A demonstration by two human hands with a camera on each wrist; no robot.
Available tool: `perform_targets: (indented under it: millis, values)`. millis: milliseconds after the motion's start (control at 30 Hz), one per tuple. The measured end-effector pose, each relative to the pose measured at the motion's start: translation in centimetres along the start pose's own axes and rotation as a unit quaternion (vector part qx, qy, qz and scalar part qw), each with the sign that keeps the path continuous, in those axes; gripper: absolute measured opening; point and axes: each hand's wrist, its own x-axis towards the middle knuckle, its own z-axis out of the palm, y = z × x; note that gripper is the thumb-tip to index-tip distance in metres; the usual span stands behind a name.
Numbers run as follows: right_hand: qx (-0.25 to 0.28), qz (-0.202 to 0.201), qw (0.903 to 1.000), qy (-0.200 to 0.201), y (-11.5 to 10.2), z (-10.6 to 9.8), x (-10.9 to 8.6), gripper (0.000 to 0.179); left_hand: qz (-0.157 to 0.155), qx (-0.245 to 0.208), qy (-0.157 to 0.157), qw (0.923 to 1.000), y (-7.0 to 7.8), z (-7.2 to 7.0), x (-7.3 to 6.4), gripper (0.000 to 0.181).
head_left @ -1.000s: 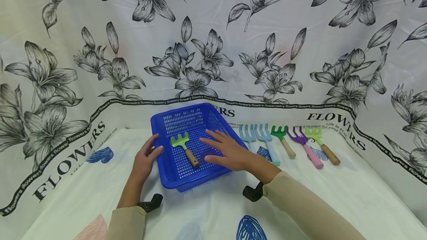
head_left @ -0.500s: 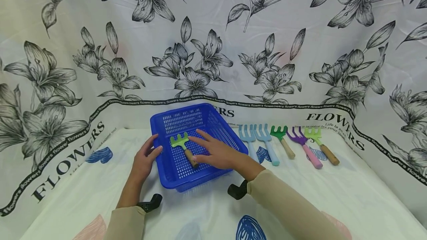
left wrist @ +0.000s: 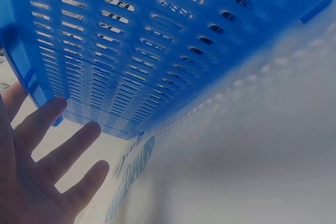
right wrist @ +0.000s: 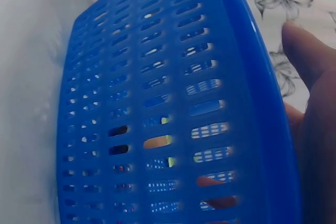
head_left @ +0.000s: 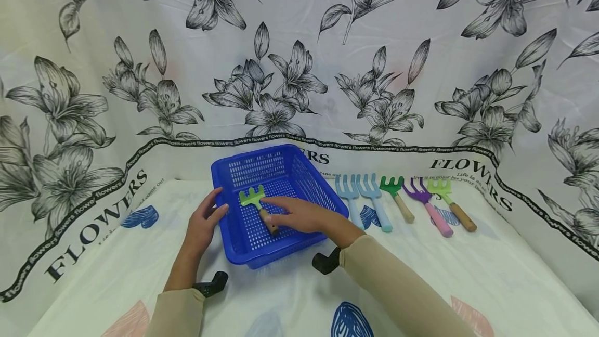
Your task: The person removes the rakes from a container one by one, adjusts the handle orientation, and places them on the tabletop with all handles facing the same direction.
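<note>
A blue plastic basket (head_left: 234,246) with slotted walls stands tilted across the cloth, and inside it lies a light green hand fork (head_left: 252,196) with a wooden handle. My left hand (head_left: 201,222) is at the basket's left rim, index fingertip and thumb right at the edge. In the left wrist view its other fingers (left wrist: 79,142) spread loosely below the rim. My right hand (head_left: 304,215) reaches over the right wall, with thumb and index finger extended beside the fork's handle. Through the slots in the right wrist view, parts of the fork and fingers show.
To the basket's right, a row of hand forks lies on the white cloth (head_left: 412,274): two light blue forks (head_left: 373,196), a dark green fork (head_left: 395,196), a purple fork with pink handle (head_left: 430,204) and a light green fork (head_left: 454,204). A flower-printed curtain (head_left: 327,113) hangs behind.
My right hand has moved left and down into the basket, its fingers coming to the fork's handle. My left hand and the basket have stayed in place.
</note>
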Motion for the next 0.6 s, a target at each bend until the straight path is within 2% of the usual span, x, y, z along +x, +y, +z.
perform_targets:
  millis: [100,333,600]
  values:
    - [0.021,0.023,0.9992,-0.023,-0.09,0.08,0.25,0.06,-0.001,0.0,0.0,1.0,-0.04,0.03,0.05,0.064]
    - [0.056,0.046,0.9955,-0.06,-0.17,0.1,0.74,0.06,0.003,0.0,0.002,1.0,-0.06,0.08,0.06,0.065]
    - [0.048,0.065,0.9933,-0.083,-0.21,0.23,0.99,0.064,-0.002,-0.007,-0.004,1.0,-0.01,0.03,0.03,0.065]
